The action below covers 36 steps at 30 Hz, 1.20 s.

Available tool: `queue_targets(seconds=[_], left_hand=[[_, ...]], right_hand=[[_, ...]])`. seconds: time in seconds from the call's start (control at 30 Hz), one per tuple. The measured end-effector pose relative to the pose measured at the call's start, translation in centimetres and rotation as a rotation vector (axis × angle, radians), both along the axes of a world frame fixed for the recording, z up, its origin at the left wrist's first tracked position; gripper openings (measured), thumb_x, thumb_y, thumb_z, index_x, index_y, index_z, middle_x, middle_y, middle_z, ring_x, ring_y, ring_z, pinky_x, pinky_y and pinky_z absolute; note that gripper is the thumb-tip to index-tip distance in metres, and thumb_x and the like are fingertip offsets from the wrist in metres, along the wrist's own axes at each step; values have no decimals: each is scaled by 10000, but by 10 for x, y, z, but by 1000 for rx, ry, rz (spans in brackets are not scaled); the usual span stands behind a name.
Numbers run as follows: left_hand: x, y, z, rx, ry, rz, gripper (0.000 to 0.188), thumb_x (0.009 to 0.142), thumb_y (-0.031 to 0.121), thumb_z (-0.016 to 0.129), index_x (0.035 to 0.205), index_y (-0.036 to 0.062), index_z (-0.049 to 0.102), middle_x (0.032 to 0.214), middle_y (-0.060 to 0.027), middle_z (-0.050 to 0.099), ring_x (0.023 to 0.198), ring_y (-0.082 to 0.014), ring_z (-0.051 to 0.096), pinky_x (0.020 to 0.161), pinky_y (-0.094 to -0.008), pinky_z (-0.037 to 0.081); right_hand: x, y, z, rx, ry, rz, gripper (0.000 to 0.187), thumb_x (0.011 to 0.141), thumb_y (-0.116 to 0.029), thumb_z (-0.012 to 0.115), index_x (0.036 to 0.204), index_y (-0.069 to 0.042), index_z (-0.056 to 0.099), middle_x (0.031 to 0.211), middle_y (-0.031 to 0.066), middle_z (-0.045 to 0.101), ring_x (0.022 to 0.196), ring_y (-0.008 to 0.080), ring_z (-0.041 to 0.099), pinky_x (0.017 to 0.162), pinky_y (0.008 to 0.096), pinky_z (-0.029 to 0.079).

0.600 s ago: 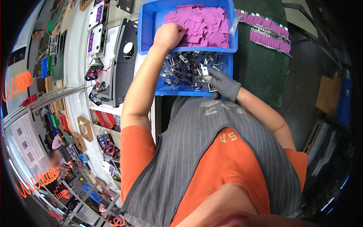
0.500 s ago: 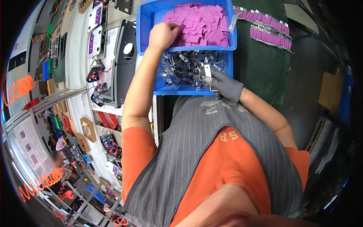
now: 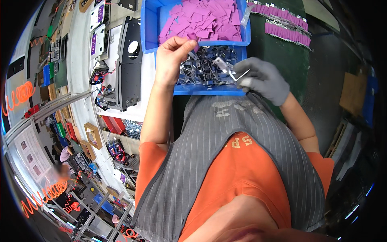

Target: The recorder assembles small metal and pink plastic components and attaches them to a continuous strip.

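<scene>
Between thumb and forefinger, my bare left hand (image 3: 172, 54) pinches a small purple piece (image 3: 193, 38), like the flat purple pieces (image 3: 201, 20) heaped in the blue bin (image 3: 149, 26) beyond it. My right hand (image 3: 264, 78), in a grey glove, grips a bent metal bracket (image 3: 235, 76). The bracket is tilted, its flat plate pointing left toward my left hand. Below both hands sits a nearer blue bin (image 3: 209, 89) with a tangle of similar metal brackets (image 3: 201, 68). A gap separates the two held parts.
On the green surface at right lie two rows of brackets with purple pieces (image 3: 287, 37). To the left stands a black metal panel (image 3: 130, 64) with a round hole, beside circuit assemblies (image 3: 98, 74). A red bin (image 3: 114, 124) is lower on the left. A person (image 3: 65, 154) is far left.
My left hand has come out of the purple pile toward me, bringing a purple piece. My right hand has moved right with the bracket, which has turned from upright to tilted left.
</scene>
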State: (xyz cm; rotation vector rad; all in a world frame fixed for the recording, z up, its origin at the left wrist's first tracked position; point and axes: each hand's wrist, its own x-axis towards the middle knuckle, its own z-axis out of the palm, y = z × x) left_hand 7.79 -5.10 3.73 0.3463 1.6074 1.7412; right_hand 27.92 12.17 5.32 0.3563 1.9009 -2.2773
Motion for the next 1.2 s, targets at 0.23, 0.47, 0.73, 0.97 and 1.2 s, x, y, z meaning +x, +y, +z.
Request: queue_targets(seconds=[0.23, 0.47, 0.73, 0.97, 1.2], left_hand=[[35, -8, 8, -60, 475, -79, 120, 759, 17, 726, 823, -4, 627, 914, -84, 684, 754, -90, 614, 663, -210, 484], [43, -4, 22, -103, 882, -232, 142, 741, 42, 736, 837, 31, 632, 903, -81, 679, 713, -117, 633, 569, -216, 487], [47, -6, 24, -196, 921, -284, 226, 731, 85, 747, 934, 83, 648, 829, -15, 660, 646, -108, 598, 509, -217, 443], [42, -2, 27, -87, 1030, -432, 261, 706, 92, 743, 957, 89, 672, 871, -25, 656, 752, -166, 606, 626, -276, 494], [46, 10, 33, -60, 1260, -588, 219, 697, 124, 743, 905, 105, 676, 870, -30, 644, 782, -221, 595, 684, -309, 493]], right_hand=[[3, 25, 45, 304, 450, 78, 212, 820, 41, 469, 985, 22, 600, 875, 118, 625, 785, 169, 625, 689, 269, 500], [-4, 23, 58, 568, 576, 233, 183, 778, 7, 488, 915, -6, 609, 840, 127, 607, 790, 284, 605, 724, 350, 476], [3, 30, 57, 446, 584, 151, 169, 763, 4, 486, 891, -1, 596, 826, 122, 593, 764, 258, 598, 696, 334, 469], [-7, 40, 50, 248, 384, 323, 196, 820, -23, 463, 973, 19, 578, 837, 86, 582, 724, 160, 578, 650, 289, 468], [-16, 37, -1, 689, 368, 171, 263, 810, -177, 637, 1025, -37, 580, 908, 85, 597, 780, 215, 599, 701, 315, 477]])
